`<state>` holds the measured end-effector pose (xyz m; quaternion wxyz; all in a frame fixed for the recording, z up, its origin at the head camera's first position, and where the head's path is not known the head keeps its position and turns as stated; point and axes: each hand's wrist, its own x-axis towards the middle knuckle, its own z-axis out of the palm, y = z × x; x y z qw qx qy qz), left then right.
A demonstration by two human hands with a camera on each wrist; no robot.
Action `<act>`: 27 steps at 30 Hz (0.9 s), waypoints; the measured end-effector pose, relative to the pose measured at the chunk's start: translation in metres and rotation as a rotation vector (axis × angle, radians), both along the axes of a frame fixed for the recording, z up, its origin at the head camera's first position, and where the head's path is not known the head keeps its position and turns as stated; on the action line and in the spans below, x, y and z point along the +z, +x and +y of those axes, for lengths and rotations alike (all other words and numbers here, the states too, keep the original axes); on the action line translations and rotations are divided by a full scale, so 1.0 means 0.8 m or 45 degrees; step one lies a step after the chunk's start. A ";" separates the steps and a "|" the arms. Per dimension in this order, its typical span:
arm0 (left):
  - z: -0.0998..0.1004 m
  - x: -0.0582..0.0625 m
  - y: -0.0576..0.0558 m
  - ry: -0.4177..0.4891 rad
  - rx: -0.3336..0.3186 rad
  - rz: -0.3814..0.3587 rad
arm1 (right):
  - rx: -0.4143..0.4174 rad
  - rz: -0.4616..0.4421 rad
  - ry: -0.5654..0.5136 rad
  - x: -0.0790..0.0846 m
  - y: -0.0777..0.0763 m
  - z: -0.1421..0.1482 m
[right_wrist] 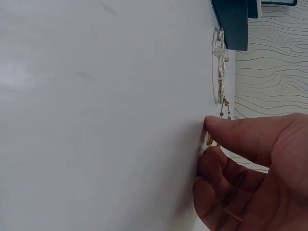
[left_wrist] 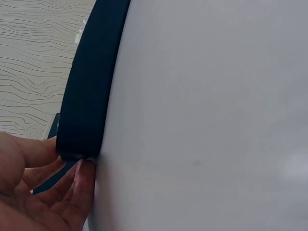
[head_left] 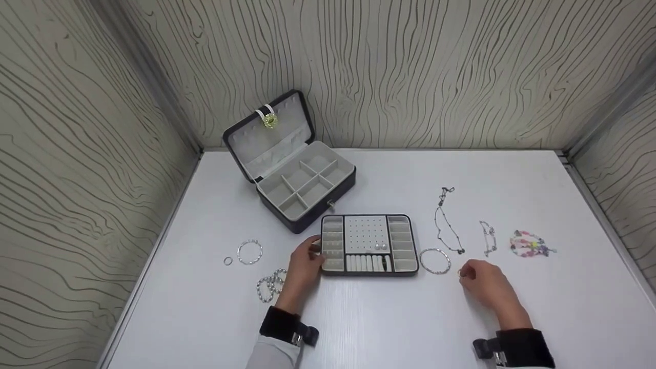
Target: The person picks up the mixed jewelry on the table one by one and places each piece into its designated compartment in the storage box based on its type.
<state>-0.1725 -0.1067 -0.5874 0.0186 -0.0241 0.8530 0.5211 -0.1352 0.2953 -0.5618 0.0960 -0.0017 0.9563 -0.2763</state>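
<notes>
The gold ring is low on the near right part of the table, pinched between thumb and finger of your right grip. Being so thin, it could slip away if you press only its edge. Your left grip holds the tray at its left side; a strong pull may tilt it and shake out the earrings. A bracelet lies between ring and tray, the necklace just beyond; a low hand could catch them. Farther left, the box stands behind the tray.
</notes>
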 end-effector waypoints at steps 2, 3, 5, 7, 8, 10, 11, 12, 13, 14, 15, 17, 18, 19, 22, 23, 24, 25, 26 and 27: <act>0.000 0.000 0.000 0.002 0.001 0.001 | 0.005 0.011 -0.002 -0.002 -0.001 0.001; 0.000 -0.001 0.000 0.001 0.002 0.002 | 0.007 0.013 -0.002 -0.002 -0.001 0.001; 0.000 -0.001 0.000 -0.001 -0.001 0.009 | 0.009 0.013 -0.007 -0.003 -0.001 0.001; 0.000 -0.001 0.000 -0.004 -0.002 0.015 | 0.011 0.008 -0.012 -0.004 -0.001 0.002; 0.000 -0.002 0.000 -0.006 -0.003 0.020 | 0.009 0.005 -0.013 -0.004 -0.001 0.002; 0.000 -0.002 -0.001 -0.009 -0.006 0.024 | 0.014 0.006 -0.017 -0.004 -0.001 0.002; 0.000 -0.001 -0.001 -0.009 -0.003 0.022 | 0.016 0.006 -0.017 -0.004 -0.001 0.002; 0.000 -0.001 -0.001 -0.013 -0.003 0.026 | 0.017 0.006 -0.018 -0.004 -0.001 0.002; 0.000 -0.002 -0.001 -0.020 -0.003 0.030 | 0.017 0.002 -0.021 -0.004 -0.001 0.002; 0.000 -0.002 -0.001 -0.022 -0.004 0.033 | 0.016 0.000 -0.024 -0.004 -0.002 0.002; 0.000 -0.001 -0.001 -0.025 -0.003 0.035 | 0.015 -0.004 -0.026 -0.004 -0.002 0.002; 0.000 -0.002 -0.001 -0.028 -0.003 0.042 | 0.007 -0.022 -0.029 -0.004 -0.003 0.003; 0.001 -0.002 -0.001 -0.027 -0.005 0.044 | 0.003 -0.029 -0.032 -0.003 -0.003 0.004; 0.001 -0.002 -0.001 -0.026 -0.006 0.046 | -0.001 -0.034 -0.033 -0.002 -0.004 0.005; 0.001 -0.002 0.000 -0.023 -0.006 0.046 | -0.024 -0.028 -0.043 0.004 -0.006 0.005; 0.001 -0.002 0.000 -0.024 -0.006 0.045 | -0.041 -0.025 -0.056 0.007 -0.007 0.004; 0.001 -0.002 0.000 -0.024 -0.003 0.038 | -0.059 -0.019 -0.073 0.010 -0.007 0.003; 0.001 -0.002 -0.001 -0.028 0.000 0.030 | -0.079 -0.011 -0.096 0.012 -0.008 0.002; 0.001 -0.001 -0.001 -0.029 0.004 0.021 | -0.098 -0.001 -0.126 0.015 -0.008 0.000; 0.001 -0.002 -0.001 -0.034 0.006 0.016 | -0.113 0.013 -0.157 0.017 -0.008 -0.003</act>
